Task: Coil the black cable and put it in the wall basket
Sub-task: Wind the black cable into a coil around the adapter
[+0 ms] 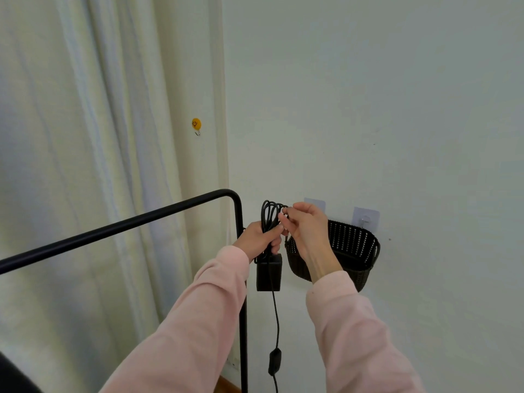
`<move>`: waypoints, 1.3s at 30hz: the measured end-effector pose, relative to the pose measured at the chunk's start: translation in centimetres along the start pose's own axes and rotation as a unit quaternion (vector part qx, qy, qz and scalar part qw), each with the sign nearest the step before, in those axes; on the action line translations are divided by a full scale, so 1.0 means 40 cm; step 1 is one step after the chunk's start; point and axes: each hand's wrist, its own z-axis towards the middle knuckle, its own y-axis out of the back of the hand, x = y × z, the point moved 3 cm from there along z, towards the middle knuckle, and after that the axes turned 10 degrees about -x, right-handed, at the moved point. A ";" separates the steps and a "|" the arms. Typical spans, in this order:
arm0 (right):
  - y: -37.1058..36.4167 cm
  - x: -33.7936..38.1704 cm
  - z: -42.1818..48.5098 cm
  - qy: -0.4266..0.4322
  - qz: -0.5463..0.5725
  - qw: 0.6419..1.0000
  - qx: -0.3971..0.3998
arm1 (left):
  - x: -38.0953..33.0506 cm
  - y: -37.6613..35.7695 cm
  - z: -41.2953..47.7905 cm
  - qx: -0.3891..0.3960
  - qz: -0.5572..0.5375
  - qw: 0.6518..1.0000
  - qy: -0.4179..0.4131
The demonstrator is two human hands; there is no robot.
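Mid-coil, your left hand (259, 239) grip clamps the black cable (269, 219) loops while your right hand (304, 225) pinches a strand; wind in the dangling tail before the wall basket (354, 251)

Both my arms reach forward in pink sleeves | my left hand (259, 241) fisted, fingers curled shut, thumb across | my right hand (303, 225) just beside it, wrist bent, fingertips pinched together.
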 end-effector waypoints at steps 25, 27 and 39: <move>0.076 -0.074 0.022 -0.050 -0.266 0.961 -0.059 | -0.006 0.001 0.006 -0.132 -0.045 0.990 0.015; 0.084 -0.105 0.014 -0.138 -0.365 0.920 -0.025 | -0.005 0.000 0.011 -0.149 -0.057 0.987 0.015; 0.112 -0.157 -0.039 -0.160 -0.583 0.770 0.204 | -0.009 0.007 0.019 -0.196 -0.087 0.977 0.015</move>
